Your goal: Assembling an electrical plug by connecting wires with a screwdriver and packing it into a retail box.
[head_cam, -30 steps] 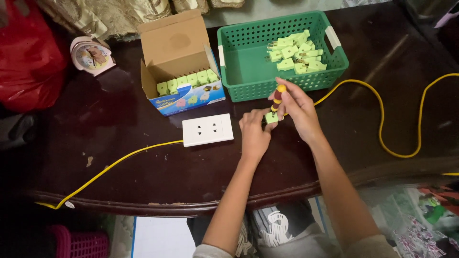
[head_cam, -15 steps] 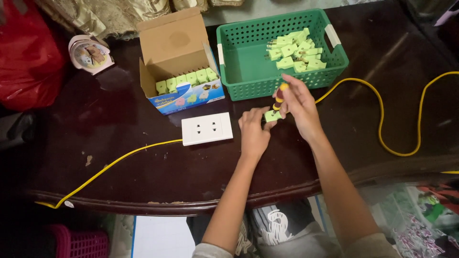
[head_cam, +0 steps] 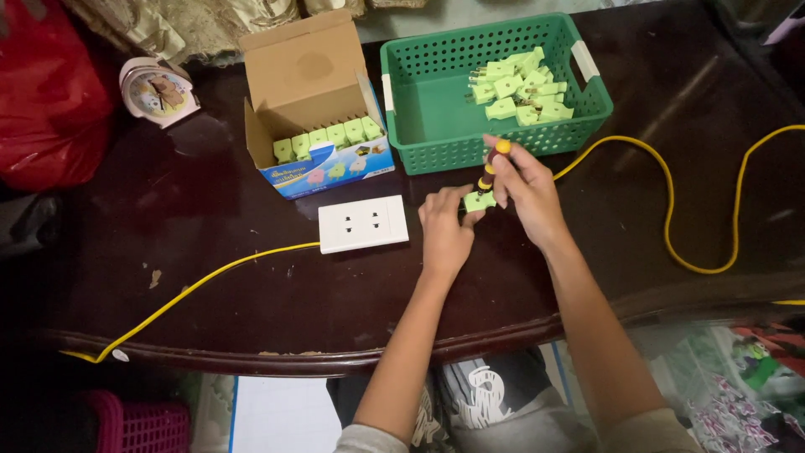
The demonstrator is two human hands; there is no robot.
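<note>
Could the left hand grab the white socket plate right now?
Probably not straight away: the left hand lies close beside the white socket plate with bare table between, but its fingers pinch a small green plug, so it must let go first.

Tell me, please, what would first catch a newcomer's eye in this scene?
Mid-table, the left hand steadies a pale green plug while the right hand works a yellow-tipped screwdriver on it. Behind them, a green basket holds more plugs, beside an open box of them. A yellow cable loops right.
</note>
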